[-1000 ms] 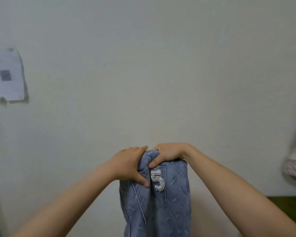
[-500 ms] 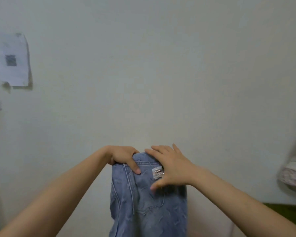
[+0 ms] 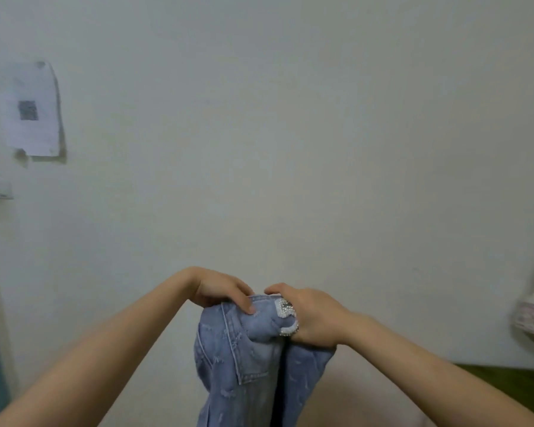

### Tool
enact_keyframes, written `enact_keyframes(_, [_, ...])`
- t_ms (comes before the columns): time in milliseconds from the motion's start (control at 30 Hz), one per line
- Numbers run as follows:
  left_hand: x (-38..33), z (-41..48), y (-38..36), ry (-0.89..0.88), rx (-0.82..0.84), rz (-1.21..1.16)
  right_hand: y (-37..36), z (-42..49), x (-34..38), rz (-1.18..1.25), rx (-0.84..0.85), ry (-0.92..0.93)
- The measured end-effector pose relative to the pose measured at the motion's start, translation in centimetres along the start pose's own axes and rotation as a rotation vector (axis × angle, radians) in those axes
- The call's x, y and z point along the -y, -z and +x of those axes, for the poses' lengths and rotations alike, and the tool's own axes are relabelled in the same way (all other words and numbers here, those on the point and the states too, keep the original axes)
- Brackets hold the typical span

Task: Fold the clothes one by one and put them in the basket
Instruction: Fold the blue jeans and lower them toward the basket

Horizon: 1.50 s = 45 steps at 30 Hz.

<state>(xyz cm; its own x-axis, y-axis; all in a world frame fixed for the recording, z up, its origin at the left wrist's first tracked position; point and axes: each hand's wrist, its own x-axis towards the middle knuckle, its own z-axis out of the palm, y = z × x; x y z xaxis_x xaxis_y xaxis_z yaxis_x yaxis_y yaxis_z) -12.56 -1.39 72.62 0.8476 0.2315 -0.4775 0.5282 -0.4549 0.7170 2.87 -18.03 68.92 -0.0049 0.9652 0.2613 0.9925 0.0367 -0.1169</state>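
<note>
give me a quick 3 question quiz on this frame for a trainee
1. True or false: the left hand and the right hand both grip the top of the denim garment.
2. Where is the sparkly patch? A) under the left hand B) against the right hand C) down at the hem
3. What is stuck on the wall at upper left?
Key: 1 true; 2 B; 3 a sheet of paper with a dark square.

Only a corner of a dark green surface point(image 3: 520, 382) shows, lower right.
</note>
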Motion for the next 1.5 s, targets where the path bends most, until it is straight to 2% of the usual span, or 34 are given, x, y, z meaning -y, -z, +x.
enact_keyframes(100, [-1.6,-1.8,-2.1,0.044,-0.469,0.488,-1.0,1.4,-0.9,0.045,0.114,-0.063])
enact_keyframes(167, [-1.4,-1.9,-5.7,-0.007,-0.682,0.799,-1.4,2.1,-1.3,0.133,0.141,-0.103])
enact_keyframes(300, [2.2,-0.4,-10.6,0.037,-0.787,1.201,-0.8,3.1,-1.7,0.294,0.178,-0.131])
enact_keyframes(433, [4.6,0.7,-9.0,-0.123,-0.925,1.249,0.5,3.9,-2.4,0.323,0.397,-0.074])
enact_keyframes(500, [4.0,1.2,-8.8,-0.14,-0.88,1.121,0.7,4.0,-3.0,0.335,0.53,-0.084])
enact_keyframes(567, [3.0,1.6,-8.5,-0.131,-0.813,0.983,0.7,3.8,-3.6,0.351,0.563,-0.16])
enact_keyframes(633, [2.2,2.1,-7.8,-0.088,-0.743,0.868,0.6,3.2,-4.2,0.325,0.457,-0.258])
enact_keyframes(700, [2.1,2.5,-7.0,-0.027,-0.664,0.748,0.3,1.9,-3.9,0.229,0.254,-0.305])
enact_keyframes(767, [2.0,2.9,-6.4,-0.006,-0.57,0.631,-0.7,0.1,-2.6,0.046,0.044,-0.23])
enact_keyframes(800, [1.9,3.0,-6.2,-0.011,-0.525,0.577,-1.5,-0.8,-1.7,-0.041,-0.005,-0.177])
enact_keyframes(933, [0.5,2.7,-5.3,-0.026,-0.334,0.381,-5.2,-3.4,-0.8,-0.341,0.027,-0.098])
enact_keyframes(1033, [0.3,2.1,-4.4,-0.076,-0.156,0.314,-6.1,-3.9,-2.2,-0.464,-0.081,-0.047])
enact_keyframes(1133, [0.5,1.7,-3.9,-0.118,0.022,0.24,-5.8,-4.0,-3.3,-0.433,-0.158,0.021])
enact_keyframes(1233, [0.2,1.5,-3.7,-0.125,0.173,0.217,-5.7,-3.5,-3.4,-0.322,-0.146,0.052])
enact_keyframes(1300, [-0.1,0.8,-3.3,-0.114,0.182,0.232,-5.0,-2.7,-3.0,-0.272,-0.122,0.028])
enact_keyframes(1367, [-0.5,-0.1,-2.9,-0.071,0.098,0.292,-4.3,-2.1,-2.5,-0.202,-0.116,-0.051])
enact_keyframes(1500, [-0.3,-1.7,-5.2,-0.015,-0.36,0.649,-3.6,-1.3,-2.3,-0.071,-0.044,-0.201])
